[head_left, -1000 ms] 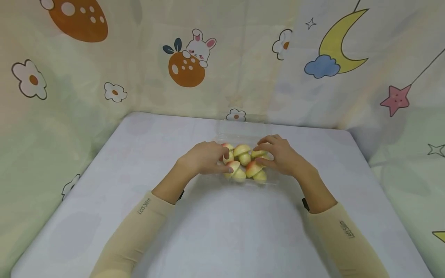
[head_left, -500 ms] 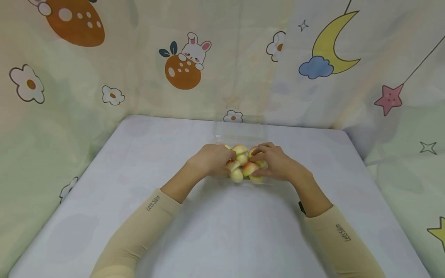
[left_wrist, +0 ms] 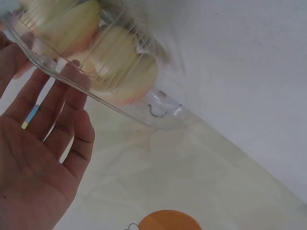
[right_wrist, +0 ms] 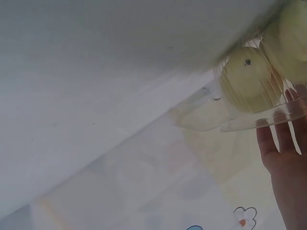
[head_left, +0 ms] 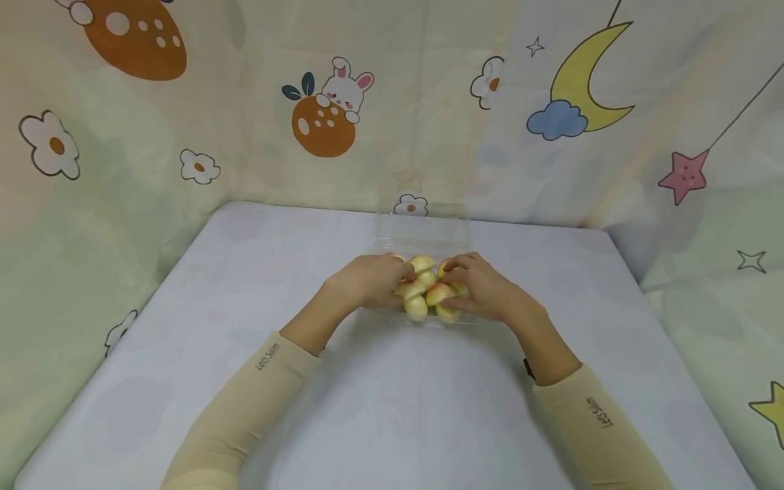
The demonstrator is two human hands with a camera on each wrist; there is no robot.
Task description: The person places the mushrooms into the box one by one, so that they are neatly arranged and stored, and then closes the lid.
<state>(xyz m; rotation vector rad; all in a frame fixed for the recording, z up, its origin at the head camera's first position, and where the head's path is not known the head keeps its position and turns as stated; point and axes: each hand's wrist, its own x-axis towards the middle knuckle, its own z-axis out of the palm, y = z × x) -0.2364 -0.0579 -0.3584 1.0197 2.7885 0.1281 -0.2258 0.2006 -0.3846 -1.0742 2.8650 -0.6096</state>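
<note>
A clear plastic box (head_left: 380,316) near the table's far middle holds several pale yellow, red-blushed, mushroom-shaped pieces (head_left: 421,265). My left hand (head_left: 370,279) reaches over the box's left side, fingertips and thumb at the left pieces. In the left wrist view its fingers (left_wrist: 55,103) extend behind the clear rim toward the pale pieces (left_wrist: 112,60). From the right side, my right hand (head_left: 484,289) has its fingers spread over the right pieces, thumb by the front one. A yellow piece (right_wrist: 249,79) shows through the box wall in the right wrist view, partly in front of the right fingers.
The transparent lid (head_left: 422,233) stands raised at the box's back, near the table's far edge. A pale cloth covers the table (head_left: 392,408). Behind it hangs a printed curtain (head_left: 245,102), close beyond the box.
Both hands have come inward over the pieces, most clearly the left hand moving right. The front right piece has shifted slightly toward the middle. The last half second shows little motion.
</note>
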